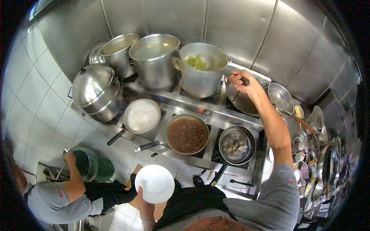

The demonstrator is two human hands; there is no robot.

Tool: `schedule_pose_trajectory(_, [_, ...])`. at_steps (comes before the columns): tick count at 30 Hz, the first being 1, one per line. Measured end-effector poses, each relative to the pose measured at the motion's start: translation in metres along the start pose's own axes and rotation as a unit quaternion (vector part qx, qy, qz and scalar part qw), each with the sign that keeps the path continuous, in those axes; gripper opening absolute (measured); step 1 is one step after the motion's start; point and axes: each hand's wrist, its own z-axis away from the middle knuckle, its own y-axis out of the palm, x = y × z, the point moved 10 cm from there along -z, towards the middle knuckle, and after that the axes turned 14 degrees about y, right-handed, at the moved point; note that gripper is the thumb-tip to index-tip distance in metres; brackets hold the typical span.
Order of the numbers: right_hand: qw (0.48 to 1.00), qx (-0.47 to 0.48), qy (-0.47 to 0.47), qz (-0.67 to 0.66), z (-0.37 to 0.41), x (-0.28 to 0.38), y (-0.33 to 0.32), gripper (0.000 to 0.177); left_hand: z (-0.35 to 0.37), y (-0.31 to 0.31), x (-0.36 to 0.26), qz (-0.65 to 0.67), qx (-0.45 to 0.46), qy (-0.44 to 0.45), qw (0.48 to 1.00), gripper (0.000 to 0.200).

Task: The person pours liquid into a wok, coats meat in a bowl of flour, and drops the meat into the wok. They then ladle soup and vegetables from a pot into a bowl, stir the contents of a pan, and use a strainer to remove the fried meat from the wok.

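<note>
My left hand [145,202] grips the rim of a white bowl [155,184], held level in front of my body; nothing shows inside it. My right arm reaches forward across the stove. In its closed fingers my right hand [241,81] has the handle of a metal ladle [209,61], whose head is over the mouth of a tall pot [200,82]. Green vegetable pieces [195,62] show in that pot beside the ladle head, slightly blurred. Whether the ladle carries anything is hard to make out.
Pans with white contents [142,116], brown sauce [187,135] and dark pieces [236,144] stand on the front burners. Tall pots [154,65] and a lidded steamer [94,88] are at the back left. A co-worker [58,200] bends at my left. Several small containers [304,169] line the right.
</note>
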Motion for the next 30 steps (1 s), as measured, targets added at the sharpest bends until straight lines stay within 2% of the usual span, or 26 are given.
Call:
schedule_pose_trajectory(1, [0.996,0.022,0.024,-0.084,0.006,-0.003,-0.001,0.016,0.001,-0.002,0.001,0.005,0.002,-0.001,1.0,0.053])
schedule_pose_trajectory(3, [0.984,0.046,0.03,-0.17,0.017,-0.004,-0.005,0.021,0.001,-0.002,0.001,0.014,0.007,-0.004,1.0,0.054])
schedule_pose_trajectory(9, [0.969,0.099,-0.009,-0.227,0.032,0.0,-0.004,0.036,-0.005,0.004,-0.004,0.01,0.003,0.019,1.0,0.054])
schedule_pose_trajectory(12, [0.937,0.141,-0.008,-0.319,0.046,0.001,0.002,0.048,-0.004,0.016,-0.011,0.009,0.002,0.019,1.0,0.054])
schedule_pose_trajectory(15, [0.919,0.176,-0.064,-0.347,0.048,-0.019,0.022,0.036,0.002,0.023,-0.01,0.008,0.004,0.008,1.0,0.054])
schedule_pose_trajectory(16, [0.948,0.18,-0.015,-0.26,0.021,-0.019,0.005,0.034,0.002,0.023,-0.008,0.007,0.01,0.005,1.0,0.053])
schedule_pose_trajectory(19, [0.955,0.121,0.039,-0.268,0.014,-0.014,0.007,0.03,-0.001,0.016,0.001,0.014,0.002,0.005,1.0,0.052])
schedule_pose_trajectory(23, [0.989,0.051,-0.032,-0.134,0.01,-0.021,0.0,0.025,0.004,0.015,0.001,0.02,0.015,0.003,1.0,0.05])
schedule_pose_trajectory(24, [0.993,0.039,-0.037,-0.102,0.01,-0.022,0.002,0.02,0.005,0.015,0.0,0.021,0.01,0.002,1.0,0.05])
schedule_pose_trajectory(27, [0.995,-0.041,-0.088,0.023,0.019,-0.017,0.005,0.022,0.007,0.009,-0.003,0.017,0.002,0.003,1.0,0.05])
schedule_pose_trajectory(28, [0.991,-0.074,-0.112,0.016,0.024,-0.008,0.001,0.019,0.004,0.004,-0.002,0.016,0.006,0.009,1.0,0.051])
schedule_pose_trajectory(30, [0.995,-0.019,-0.066,-0.072,0.031,-0.002,0.01,0.024,0.001,0.003,-0.003,0.022,0.009,0.014,1.0,0.053])
